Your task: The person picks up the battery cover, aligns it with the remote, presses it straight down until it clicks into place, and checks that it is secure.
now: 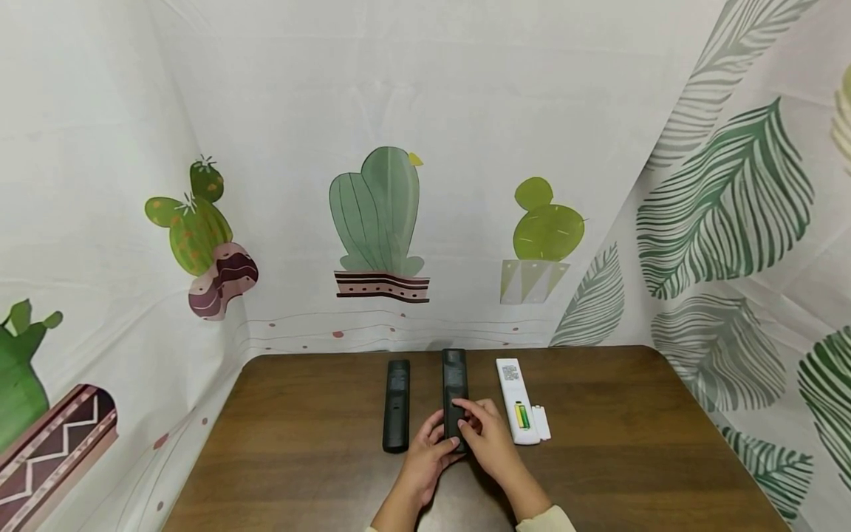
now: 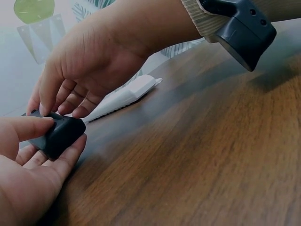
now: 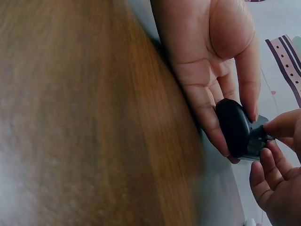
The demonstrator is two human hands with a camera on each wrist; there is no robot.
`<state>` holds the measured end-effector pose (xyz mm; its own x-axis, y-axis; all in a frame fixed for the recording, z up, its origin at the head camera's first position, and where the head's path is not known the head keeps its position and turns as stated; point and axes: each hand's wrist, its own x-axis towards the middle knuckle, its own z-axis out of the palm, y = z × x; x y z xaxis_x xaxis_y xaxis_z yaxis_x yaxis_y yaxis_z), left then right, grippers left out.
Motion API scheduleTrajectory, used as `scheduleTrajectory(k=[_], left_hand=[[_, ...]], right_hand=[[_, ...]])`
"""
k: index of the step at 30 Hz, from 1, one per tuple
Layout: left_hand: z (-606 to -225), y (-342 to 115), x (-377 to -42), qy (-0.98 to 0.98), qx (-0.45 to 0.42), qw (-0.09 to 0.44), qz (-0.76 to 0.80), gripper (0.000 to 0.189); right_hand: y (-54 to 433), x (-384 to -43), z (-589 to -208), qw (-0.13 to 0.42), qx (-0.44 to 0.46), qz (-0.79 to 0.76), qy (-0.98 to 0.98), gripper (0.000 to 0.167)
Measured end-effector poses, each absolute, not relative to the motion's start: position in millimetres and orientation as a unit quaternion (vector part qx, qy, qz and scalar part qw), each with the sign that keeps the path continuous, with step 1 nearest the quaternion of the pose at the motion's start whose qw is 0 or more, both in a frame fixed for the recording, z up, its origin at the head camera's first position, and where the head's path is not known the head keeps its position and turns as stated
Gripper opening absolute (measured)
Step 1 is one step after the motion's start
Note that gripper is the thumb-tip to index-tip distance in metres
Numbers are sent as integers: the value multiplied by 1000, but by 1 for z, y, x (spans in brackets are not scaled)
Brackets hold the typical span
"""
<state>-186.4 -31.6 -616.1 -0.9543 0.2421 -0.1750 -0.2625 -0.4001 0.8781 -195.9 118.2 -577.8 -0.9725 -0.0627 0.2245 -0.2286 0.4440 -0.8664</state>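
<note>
1. Black remote control [image 1: 455, 378] sits in the hands, near end raised off the tabletop [image 1: 299, 436].
2. I have the left hand [image 1: 425, 459] clamped round it, thumb on top.
3. I see the right hand [image 1: 492, 441] touching it with thumb and forefinger; whether they pinch, I cannot tell.
4. Left lies a second remote [image 1: 397, 414]; right, a white remote [image 1: 513, 393], green battery [image 1: 521, 415] showing, white cover [image 1: 542, 423] beside it.
5. Cactus-print cloth [image 1: 286, 111] hangs behind.

Cloth-walled booth [image 1: 286, 89] with wooden table [image 1: 299, 443]
</note>
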Motion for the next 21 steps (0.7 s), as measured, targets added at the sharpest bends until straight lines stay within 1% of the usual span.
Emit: scheduleTrajectory(k=[21], left_hand=[[-615,-32,-186,527,-14,151,836,70]], right_hand=[[119,-197,-579,89,79,531,-839,35]])
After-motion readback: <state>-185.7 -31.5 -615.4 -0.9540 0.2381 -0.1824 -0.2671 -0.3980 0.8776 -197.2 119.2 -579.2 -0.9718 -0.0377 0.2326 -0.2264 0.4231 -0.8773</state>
